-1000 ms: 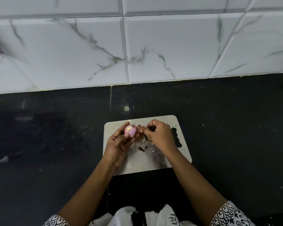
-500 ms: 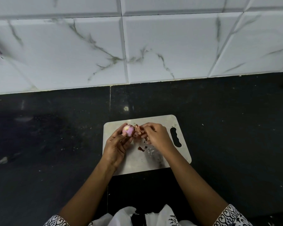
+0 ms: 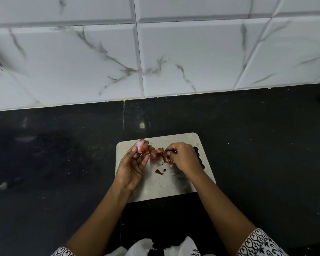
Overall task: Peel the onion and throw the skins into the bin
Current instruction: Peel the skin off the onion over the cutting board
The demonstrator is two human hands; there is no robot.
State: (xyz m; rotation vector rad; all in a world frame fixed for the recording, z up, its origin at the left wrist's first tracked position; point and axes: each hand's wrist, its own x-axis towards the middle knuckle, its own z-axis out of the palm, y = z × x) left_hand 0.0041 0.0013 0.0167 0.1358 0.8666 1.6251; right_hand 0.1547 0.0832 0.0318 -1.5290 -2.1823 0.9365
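Tiles, white with grey marble veins, cover the wall across the far half of the view. Below them runs the black bench, speckled with pale crumbs. A pale, metal-looking cutting board lies on the bench near the middle, with its handle slot at the right edge.

Both forearms reach in from the near edge, with crumpled white plastic between them. The left hand is over the far left corner of the board, palm turned up and to the right, fingers half curled. Its thumb and fingertips hold the onion. The right hand is just to the right, knuckles up and fingers curled tight, pinching the loose end of the skin.

The onion is small and round. It is glossy pink where it is bare, on its left and top, and dry red-brown where skin covers its right side. It is held clear of the board. The skin stretches as a ragged, crinkled strip from the onion's right side to the right hand's fingertips. A few dark red scraps lie on the board below the strip, between the two hands.
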